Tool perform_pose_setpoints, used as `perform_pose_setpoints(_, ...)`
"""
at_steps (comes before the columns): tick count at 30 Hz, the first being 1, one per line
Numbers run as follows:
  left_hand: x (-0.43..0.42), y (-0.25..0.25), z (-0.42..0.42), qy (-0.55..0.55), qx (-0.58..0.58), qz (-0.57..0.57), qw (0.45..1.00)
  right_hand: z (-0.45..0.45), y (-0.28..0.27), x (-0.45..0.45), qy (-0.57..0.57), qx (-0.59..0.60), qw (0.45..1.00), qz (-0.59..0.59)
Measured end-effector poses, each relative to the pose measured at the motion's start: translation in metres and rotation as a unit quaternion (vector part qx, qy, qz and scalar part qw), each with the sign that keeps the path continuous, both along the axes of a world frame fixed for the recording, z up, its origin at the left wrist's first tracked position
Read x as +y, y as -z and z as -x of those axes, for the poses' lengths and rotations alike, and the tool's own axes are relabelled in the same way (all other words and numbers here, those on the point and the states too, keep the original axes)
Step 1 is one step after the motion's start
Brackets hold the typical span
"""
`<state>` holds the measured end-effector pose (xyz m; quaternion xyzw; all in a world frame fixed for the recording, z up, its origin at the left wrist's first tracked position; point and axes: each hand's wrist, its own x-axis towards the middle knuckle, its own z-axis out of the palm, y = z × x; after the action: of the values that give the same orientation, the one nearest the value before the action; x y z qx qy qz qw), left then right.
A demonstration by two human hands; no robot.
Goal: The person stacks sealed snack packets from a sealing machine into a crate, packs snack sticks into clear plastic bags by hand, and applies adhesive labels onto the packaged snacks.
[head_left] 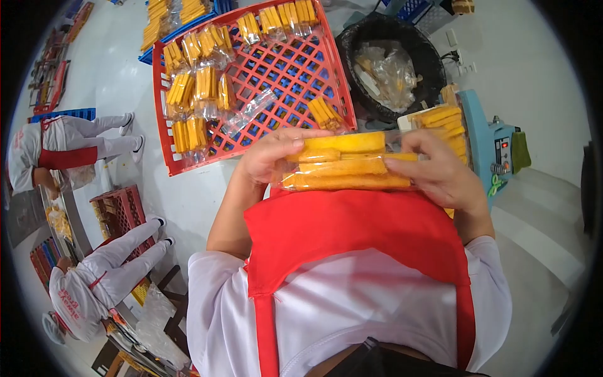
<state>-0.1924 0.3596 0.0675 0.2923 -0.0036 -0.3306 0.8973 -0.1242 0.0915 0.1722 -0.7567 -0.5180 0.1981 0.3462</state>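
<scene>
In front of my red apron I hold a clear plastic bag of yellow sticks (pixel 352 164) with both hands. My left hand (pixel 271 154) grips its left end, thumb on top. My right hand (pixel 440 168) pinches the right end, where loose film shows. The thick sticks lie lengthwise inside the bag. Just beyond my left hand, a red plastic crate (pixel 251 103) holds several similar bags, among them one small bag of sticks (pixel 325 113). A flat clear wrapper (pixel 249 113) lies on the crate's lattice. Beside my right hand is a pile of loose yellow sticks (pixel 440 119).
A black bin (pixel 349 60) with discarded plastic stands beyond the crate. A light-blue machine (pixel 480 144) with a red display is at right. Blue crates hold more sticks at the top. Two people in white, one person (pixel 78 141) farther away, work at the left.
</scene>
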Motion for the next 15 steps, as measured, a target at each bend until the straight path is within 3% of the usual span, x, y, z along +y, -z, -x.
perform_pose_setpoints(5, 0.001, -0.004, 0.003, -0.025, -0.016, -0.016, 0.999, 0.003, -0.004, -0.012, 0.125, 0.027, 0.986, -0.108)
perform_pose_setpoints(8, 0.002, 0.005, 0.004, -0.027, -0.022, 0.002, 0.999, 0.005, -0.009, -0.017, 0.149, -0.026, 0.984, -0.099)
perform_pose_setpoints(15, 0.002, 0.012, 0.005, -0.015, 0.000, 0.080, 0.997, 0.004, -0.010, -0.030, 0.202, 0.022, 0.969, -0.141)
